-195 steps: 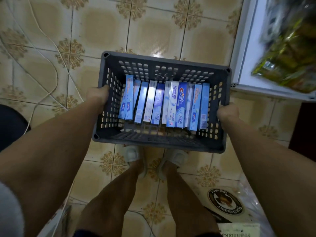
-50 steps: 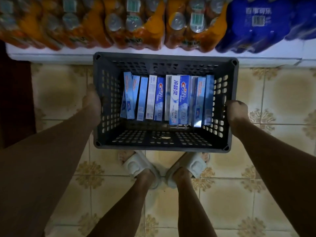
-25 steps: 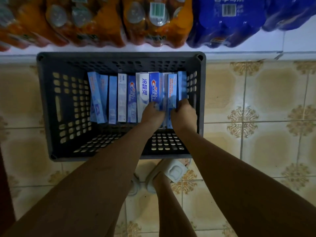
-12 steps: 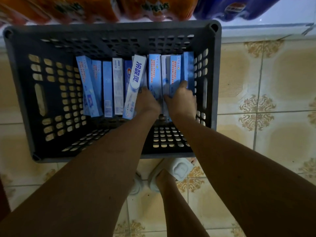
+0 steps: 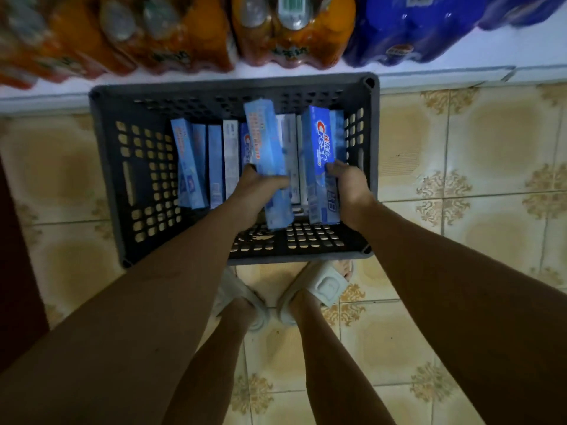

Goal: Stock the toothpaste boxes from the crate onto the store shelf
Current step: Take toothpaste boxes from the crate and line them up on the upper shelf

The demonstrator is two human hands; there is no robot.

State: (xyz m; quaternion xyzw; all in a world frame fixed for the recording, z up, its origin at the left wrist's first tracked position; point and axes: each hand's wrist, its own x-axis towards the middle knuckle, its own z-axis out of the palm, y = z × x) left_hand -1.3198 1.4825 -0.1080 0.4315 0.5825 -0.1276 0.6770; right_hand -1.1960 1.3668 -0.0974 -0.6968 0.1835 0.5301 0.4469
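A dark grey perforated crate [image 5: 104,167] stands on the tiled floor against the white bottom shelf [image 5: 460,59]. Several blue and white toothpaste boxes [image 5: 214,161] stand upright along its far half. My left hand [image 5: 254,191] is shut on a blue toothpaste box [image 5: 267,142], raised and tilted above the row. My right hand [image 5: 349,185] is shut on a blue Crest box [image 5: 320,148], lifted beside the crate's right wall.
Shrink-wrapped packs of orange drink bottles [image 5: 171,32] and blue packs [image 5: 408,29] fill the bottom shelf behind the crate. My feet in pale slippers [image 5: 325,283] stand just before the crate. A dark red surface [image 5: 15,271] borders the floor at left.
The crate was carried to the shelf and set on the floor. Both hands reached into the right side of the row, and each has now lifted a box up out of it.
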